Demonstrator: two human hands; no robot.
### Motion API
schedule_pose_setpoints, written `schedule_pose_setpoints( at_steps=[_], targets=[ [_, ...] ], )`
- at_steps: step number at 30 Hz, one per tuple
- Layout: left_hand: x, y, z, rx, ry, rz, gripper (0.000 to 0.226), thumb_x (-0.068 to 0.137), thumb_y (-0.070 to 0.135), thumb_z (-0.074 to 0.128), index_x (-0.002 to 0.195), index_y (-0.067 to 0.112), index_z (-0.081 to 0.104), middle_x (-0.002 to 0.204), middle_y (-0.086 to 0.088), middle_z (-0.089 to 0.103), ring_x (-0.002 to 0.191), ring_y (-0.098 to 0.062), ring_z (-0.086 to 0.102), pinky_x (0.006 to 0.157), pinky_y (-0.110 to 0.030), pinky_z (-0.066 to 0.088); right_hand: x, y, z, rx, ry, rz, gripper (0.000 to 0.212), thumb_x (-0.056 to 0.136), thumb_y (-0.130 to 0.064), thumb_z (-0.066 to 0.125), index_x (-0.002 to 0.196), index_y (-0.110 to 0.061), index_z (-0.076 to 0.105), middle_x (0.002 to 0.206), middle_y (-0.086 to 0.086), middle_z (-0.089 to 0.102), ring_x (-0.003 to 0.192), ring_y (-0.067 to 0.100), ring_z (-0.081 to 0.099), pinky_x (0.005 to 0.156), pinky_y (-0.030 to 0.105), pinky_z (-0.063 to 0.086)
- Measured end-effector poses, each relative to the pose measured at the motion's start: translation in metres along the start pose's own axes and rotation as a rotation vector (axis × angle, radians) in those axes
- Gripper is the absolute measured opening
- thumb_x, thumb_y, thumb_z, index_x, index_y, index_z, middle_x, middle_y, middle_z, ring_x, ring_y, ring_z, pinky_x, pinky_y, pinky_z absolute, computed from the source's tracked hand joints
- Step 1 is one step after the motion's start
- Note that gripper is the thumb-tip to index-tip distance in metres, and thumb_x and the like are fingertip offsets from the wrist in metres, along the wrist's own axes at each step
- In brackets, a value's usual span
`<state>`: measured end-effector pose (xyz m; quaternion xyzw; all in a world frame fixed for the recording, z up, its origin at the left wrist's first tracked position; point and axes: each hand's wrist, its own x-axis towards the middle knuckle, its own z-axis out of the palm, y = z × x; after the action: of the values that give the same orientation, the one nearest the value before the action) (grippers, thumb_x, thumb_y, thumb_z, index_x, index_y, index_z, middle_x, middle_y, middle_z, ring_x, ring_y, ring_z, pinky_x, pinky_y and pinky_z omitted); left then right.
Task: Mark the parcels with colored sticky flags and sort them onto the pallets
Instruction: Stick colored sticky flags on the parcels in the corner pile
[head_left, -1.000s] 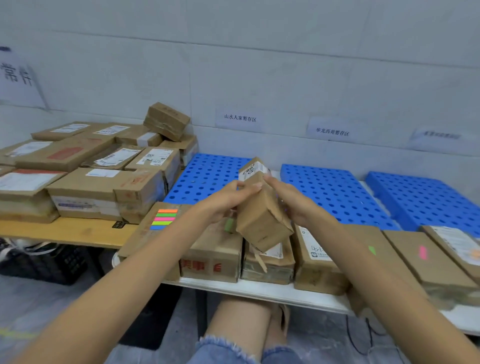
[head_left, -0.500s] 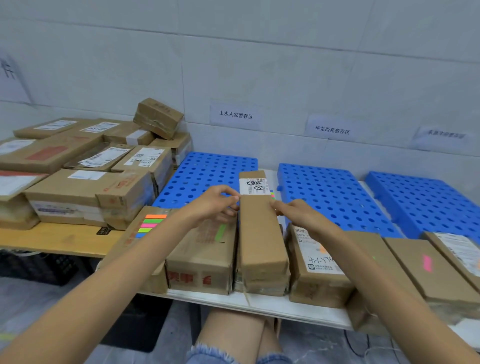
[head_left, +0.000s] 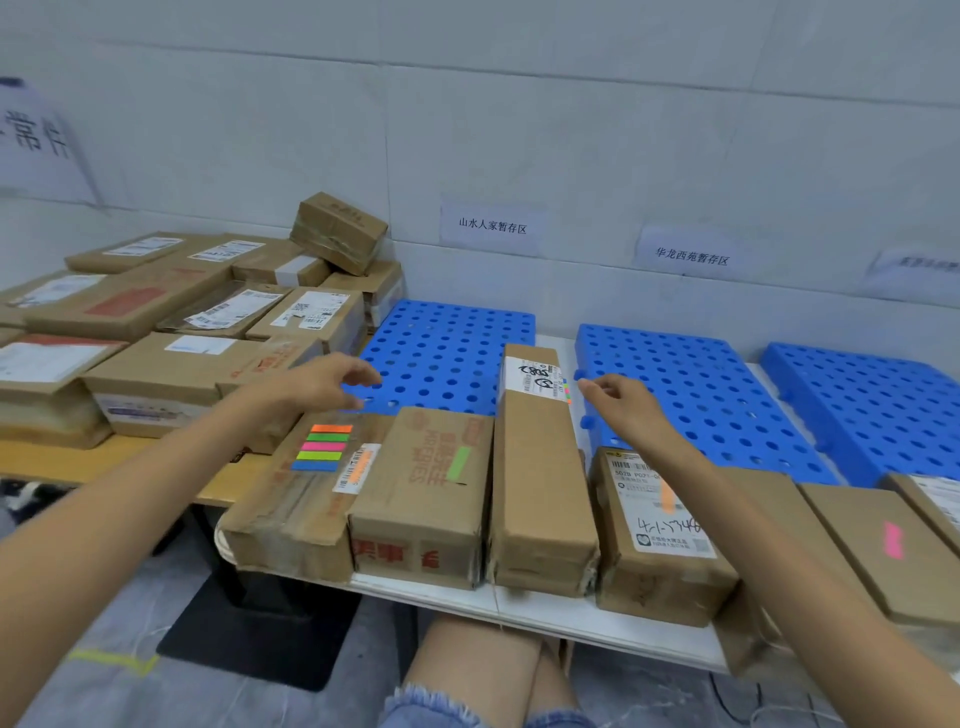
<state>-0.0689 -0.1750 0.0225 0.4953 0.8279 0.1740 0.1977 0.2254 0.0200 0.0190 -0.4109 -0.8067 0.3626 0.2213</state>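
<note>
A long narrow cardboard parcel (head_left: 540, 467) lies flat in the row of parcels at the white table's front, its white label at the far end. My left hand (head_left: 332, 384) hovers to its left with loosely curled fingers, holding nothing. My right hand (head_left: 618, 400) hovers just right of the label, fingers relaxed, apart from the parcel. A pad of colored sticky flags (head_left: 322, 447) lies on the leftmost parcel (head_left: 291, 499). Three blue pallets stand behind: left pallet (head_left: 447, 353), middle pallet (head_left: 691, 395), right pallet (head_left: 872, 405).
Flagged parcels sit in the front row: one with a green flag (head_left: 421, 488), one with an orange flag (head_left: 660, 535), one with a pink flag (head_left: 883, 545). A pile of unsorted parcels (head_left: 171, 332) covers the wooden table at left. Paper labels hang on the wall above the pallets.
The long parcel, held up in both hands a second ago, now lies flat in the row. Both hands have let go and drawn apart to either side.
</note>
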Motion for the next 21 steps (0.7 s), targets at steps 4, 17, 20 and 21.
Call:
schedule_pose_setpoints(
  at_steps=[4, 17, 20, 21],
  targets=[
    [-0.002, -0.017, -0.003, 0.324, -0.218, -0.086, 0.064, 0.087, 0.019, 0.066, 0.143, 0.016, 0.035, 0.147, 0.001, 0.036, 0.135, -0.018, 0.036, 0.109, -0.030, 0.031, 0.006, 0.002, 0.004, 0.026, 0.054, -0.005, 0.032, 0.097, -0.033, 0.045, 0.116, -0.011, 0.057, 0.104, -0.001, 0.056, 0.079, 0.011, 0.050, 0.066, 0.023, 0.038],
    [0.038, -0.025, 0.006, 0.166, -0.023, 0.100, 0.028, 0.075, 0.014, 0.078, 0.101, 0.012, 0.066, 0.097, -0.002, 0.063, 0.088, -0.011, 0.059, 0.073, -0.018, 0.045, 0.033, 0.014, 0.008, 0.112, 0.123, 0.018, 0.021, 0.095, -0.025, 0.050, 0.105, -0.014, 0.064, 0.106, 0.004, 0.063, 0.091, 0.014, 0.054, 0.076, 0.029, 0.043],
    [0.053, -0.020, 0.001, 0.070, -0.045, 0.097, 0.021, 0.075, 0.010, 0.078, 0.090, 0.018, 0.067, 0.083, 0.003, 0.063, 0.074, -0.007, 0.058, 0.064, -0.015, 0.044, 0.042, 0.013, 0.009, 0.131, 0.127, 0.018, 0.016, 0.095, -0.023, 0.049, 0.098, -0.017, 0.064, 0.103, 0.004, 0.065, 0.096, 0.015, 0.057, 0.080, 0.031, 0.046],
    [0.057, -0.019, -0.002, 0.024, -0.080, 0.081, 0.019, 0.075, 0.009, 0.078, 0.087, 0.018, 0.066, 0.081, 0.000, 0.065, 0.074, -0.010, 0.060, 0.064, -0.018, 0.046, 0.046, 0.013, 0.008, 0.136, 0.122, 0.015, 0.015, 0.095, -0.022, 0.049, 0.096, -0.018, 0.064, 0.102, 0.004, 0.066, 0.097, 0.016, 0.058, 0.083, 0.032, 0.047]
  ],
)
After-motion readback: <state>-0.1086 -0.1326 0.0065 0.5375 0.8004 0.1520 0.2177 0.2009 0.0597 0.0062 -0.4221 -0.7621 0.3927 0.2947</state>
